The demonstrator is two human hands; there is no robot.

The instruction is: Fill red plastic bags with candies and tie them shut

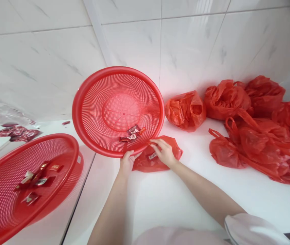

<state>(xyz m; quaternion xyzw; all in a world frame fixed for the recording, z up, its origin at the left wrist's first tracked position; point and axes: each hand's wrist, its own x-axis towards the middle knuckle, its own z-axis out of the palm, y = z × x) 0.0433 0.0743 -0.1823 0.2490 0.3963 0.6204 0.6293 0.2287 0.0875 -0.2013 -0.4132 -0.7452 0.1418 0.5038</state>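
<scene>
A round red plastic basket (94,85) is tilted on its side toward me, with a few small wrapped snack packets (134,133) lying low inside it. My left hand (127,162) grips its lower rim, thumb on top and the other fingers partly hidden beneath. Just right of that rim, my right hand (164,152) is closed, fingertips pinched at the edge of a red plastic bag (151,165). This bag lies under the basket's lower right side. A small packet (152,155) with a pale label shows through its film.
Another red basket (65,144) holding several packets stands at the left. Filled red bags (185,110) line the wall, with more heaped at the right (259,146). Packets (19,132) and a clear bottle (11,112) lie far left. A dark seam (80,197) crosses the white table.
</scene>
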